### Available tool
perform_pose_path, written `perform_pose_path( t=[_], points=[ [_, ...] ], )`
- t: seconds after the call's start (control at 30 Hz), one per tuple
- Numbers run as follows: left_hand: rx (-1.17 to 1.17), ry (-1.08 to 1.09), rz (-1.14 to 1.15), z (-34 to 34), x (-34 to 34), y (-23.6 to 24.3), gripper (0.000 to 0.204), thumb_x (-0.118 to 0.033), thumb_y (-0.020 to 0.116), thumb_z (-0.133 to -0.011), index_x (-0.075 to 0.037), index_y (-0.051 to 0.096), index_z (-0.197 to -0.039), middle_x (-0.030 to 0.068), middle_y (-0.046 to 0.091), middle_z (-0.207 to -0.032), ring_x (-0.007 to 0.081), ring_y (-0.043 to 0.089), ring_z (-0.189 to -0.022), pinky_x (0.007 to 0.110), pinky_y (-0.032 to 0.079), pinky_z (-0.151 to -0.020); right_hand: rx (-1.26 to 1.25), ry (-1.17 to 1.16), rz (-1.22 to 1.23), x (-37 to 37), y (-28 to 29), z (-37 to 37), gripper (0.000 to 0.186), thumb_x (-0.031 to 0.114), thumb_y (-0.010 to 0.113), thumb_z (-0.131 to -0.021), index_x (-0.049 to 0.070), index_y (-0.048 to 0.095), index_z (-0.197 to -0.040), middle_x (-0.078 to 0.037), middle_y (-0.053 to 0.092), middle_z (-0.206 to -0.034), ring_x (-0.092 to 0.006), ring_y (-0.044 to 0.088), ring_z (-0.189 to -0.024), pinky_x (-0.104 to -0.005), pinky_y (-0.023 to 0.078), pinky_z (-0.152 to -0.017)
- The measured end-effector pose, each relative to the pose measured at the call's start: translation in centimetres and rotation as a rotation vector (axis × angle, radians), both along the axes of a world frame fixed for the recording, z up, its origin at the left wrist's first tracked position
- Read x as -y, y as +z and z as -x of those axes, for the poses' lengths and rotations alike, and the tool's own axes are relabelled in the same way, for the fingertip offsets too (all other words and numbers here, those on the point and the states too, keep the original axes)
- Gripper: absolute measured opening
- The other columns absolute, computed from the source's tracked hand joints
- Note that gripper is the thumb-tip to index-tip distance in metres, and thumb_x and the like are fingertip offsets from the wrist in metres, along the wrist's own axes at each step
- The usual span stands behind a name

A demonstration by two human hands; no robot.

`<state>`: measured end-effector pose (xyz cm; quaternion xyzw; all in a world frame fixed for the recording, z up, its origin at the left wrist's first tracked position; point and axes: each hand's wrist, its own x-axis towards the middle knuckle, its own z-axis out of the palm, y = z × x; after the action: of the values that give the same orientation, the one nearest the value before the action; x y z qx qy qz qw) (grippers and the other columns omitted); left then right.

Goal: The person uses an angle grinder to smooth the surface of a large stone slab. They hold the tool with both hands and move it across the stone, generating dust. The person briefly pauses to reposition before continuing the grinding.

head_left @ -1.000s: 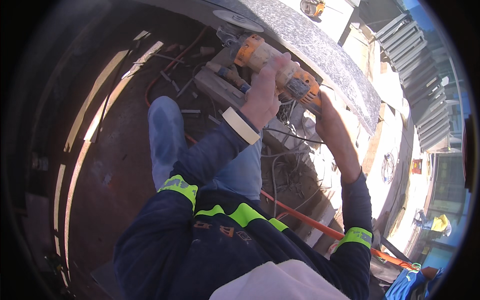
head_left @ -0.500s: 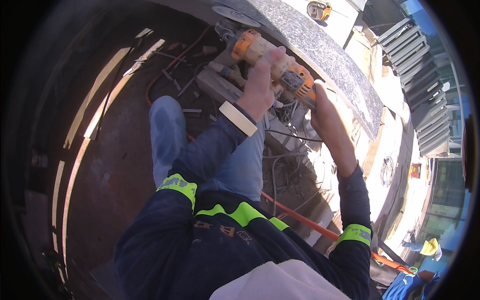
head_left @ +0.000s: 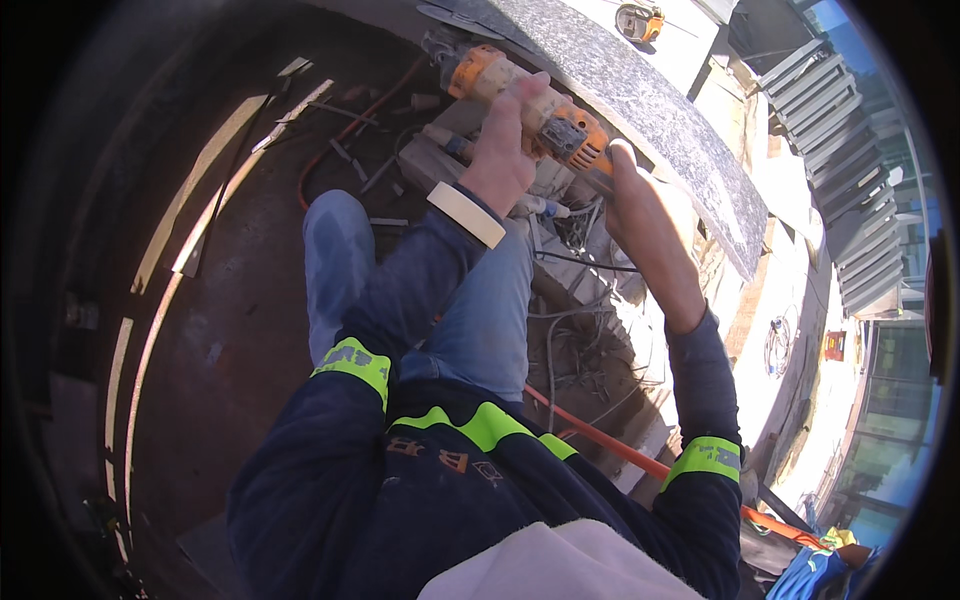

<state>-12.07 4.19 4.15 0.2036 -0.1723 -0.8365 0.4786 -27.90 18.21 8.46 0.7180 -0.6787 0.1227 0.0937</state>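
Grinder point(head_left: 530, 105) up at the near edge of the grey slab point(head_left: 640, 110), nose toward its left end. Left hand point(head_left: 505, 150) wrapped over the body, right hand point(head_left: 645, 215) clamped round the rear handle. Below, tangled cables point(head_left: 575, 330) and an orange hose point(head_left: 640, 460).

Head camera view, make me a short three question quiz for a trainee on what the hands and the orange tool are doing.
1. True or false: both hands grip the orange power tool.
2. Which hand is on the tool's front part, nearer the grey stone slab's far end? A) left hand B) right hand
3. Fill in: an orange ____ runs across the ground beside the person's legs.

Key: 1 true. 2 A; the right hand takes the rear end. 3 hose, though it may be a cable.
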Motion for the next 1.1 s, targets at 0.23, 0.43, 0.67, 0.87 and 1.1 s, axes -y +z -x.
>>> perform_pose_path(
  t=[0.23, 0.43, 0.67, 0.87, 1.1],
  points=[
    [-0.011, -0.027, 0.037, 1.5, -4.6, -0.1, 0.044, -0.033, 0.083, -0.097, -0.011, 0.062, -0.129, 0.0069, 0.074, -0.116, 0.0212, 0.076, -0.111, 0.04, 0.061, -0.096, 0.123, -0.162, -0.179, -4.3, -1.9, 3.8, 0.065, -0.007, 0.061, -0.093, 0.003, 0.05, -0.156, -0.033, 0.069, -0.122, -0.0486, 0.07, -0.116, -0.0535, 0.056, -0.097],
    [-0.048, -0.007, 0.041, 2.7, -6.1, -0.2, 0.038, -0.032, 0.082, -0.098, -0.011, 0.065, -0.125, 0.0064, 0.074, -0.115, 0.0195, 0.077, -0.107, 0.037, 0.062, -0.095, -0.003, 0.013, 0.127, -6.0, -4.6, 7.1, 0.064, 0.004, 0.074, -0.082, 0.013, 0.064, -0.146, -0.018, 0.072, -0.095, -0.0381, 0.075, -0.085, -0.0474, 0.059, -0.075],
    [-0.014, -0.031, 0.041, 1.9, -4.3, -0.6, 0.039, -0.032, 0.08, -0.099, -0.01, 0.064, -0.126, 0.0078, 0.075, -0.117, 0.0222, 0.076, -0.115, 0.038, 0.061, -0.098, 0.13, -0.091, -0.159, -4.7, -1.9, 4.1, 0.068, -0.009, 0.062, -0.095, 0.0, 0.045, -0.16, -0.036, 0.068, -0.134, -0.051, 0.068, -0.127, -0.0547, 0.056, -0.104],
    [-0.016, -0.028, 0.082, 0.3, -2.6, 0.0, 0.043, -0.035, 0.081, -0.098, -0.011, 0.062, -0.128, 0.0099, 0.074, -0.123, 0.0241, 0.075, -0.119, 0.041, 0.061, -0.101, 0.204, -0.037, -0.155, -2.3, -0.6, 2.0, 0.068, -0.011, 0.061, -0.093, 0.001, 0.041, -0.156, -0.037, 0.07, -0.116, -0.0552, 0.07, -0.11, -0.0591, 0.055, -0.088],
    [-0.017, -0.045, 0.094, -0.3, 0.4, -1.2, 0.048, -0.038, 0.084, -0.096, -0.015, 0.063, -0.132, 0.0066, 0.074, -0.124, 0.0216, 0.075, -0.117, 0.042, 0.058, -0.098, 0.145, -0.001, -0.124, 0.2, 1.0, -0.1, 0.055, -0.011, 0.062, -0.09, 0.002, 0.043, -0.141, -0.036, 0.07, -0.097, -0.056, 0.071, -0.094, -0.0631, 0.051, -0.074]
  ],
)
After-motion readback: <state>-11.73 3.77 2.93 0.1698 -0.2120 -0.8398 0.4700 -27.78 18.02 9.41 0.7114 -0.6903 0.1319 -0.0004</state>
